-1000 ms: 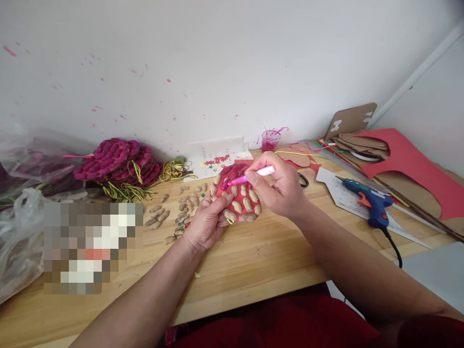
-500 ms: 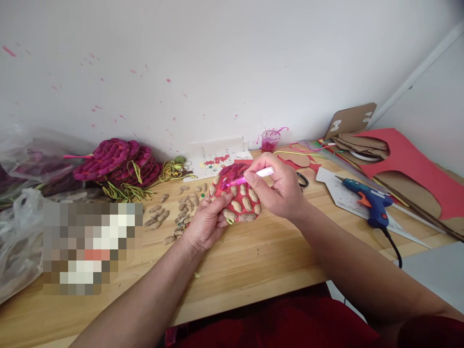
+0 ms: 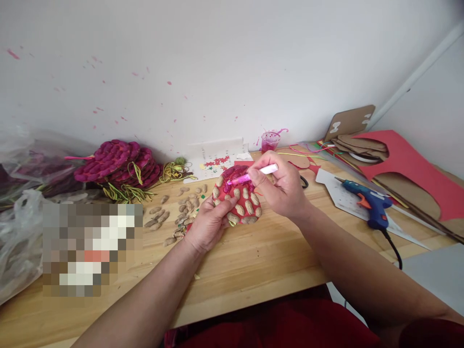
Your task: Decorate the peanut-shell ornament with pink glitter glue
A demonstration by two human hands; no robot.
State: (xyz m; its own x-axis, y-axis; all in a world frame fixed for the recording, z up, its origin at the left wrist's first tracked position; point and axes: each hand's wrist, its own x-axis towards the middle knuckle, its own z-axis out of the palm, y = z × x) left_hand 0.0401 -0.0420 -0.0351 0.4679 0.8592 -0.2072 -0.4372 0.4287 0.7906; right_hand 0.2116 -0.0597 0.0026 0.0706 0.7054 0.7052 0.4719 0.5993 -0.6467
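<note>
My left hand (image 3: 208, 222) grips a round red disc (image 3: 239, 210) by its lower left edge, thumb on top. Peanuts in their shells sit all over its face. Those toward the top are coated in wet magenta paint, while the lower ones are bare and tan. Pinched in my right hand (image 3: 281, 186) is a white paintbrush (image 3: 268, 169), its lower part stained pink. The brush tip touches the painted peanuts at the disc's upper left. On the table left of the disc lie several loose peanuts (image 3: 188, 203).
A clear cup of magenta paint (image 3: 270, 140) stands by the wall. Painted discs (image 3: 116, 162) are piled at the left beside plastic bags (image 3: 21, 237). A blue glue gun (image 3: 373, 205) rests on white card at the right, near red sheet offcuts (image 3: 409, 169).
The disc has shifted slightly right and is turned a little in my left hand. My right hand has moved slightly right with the paintbrush.
</note>
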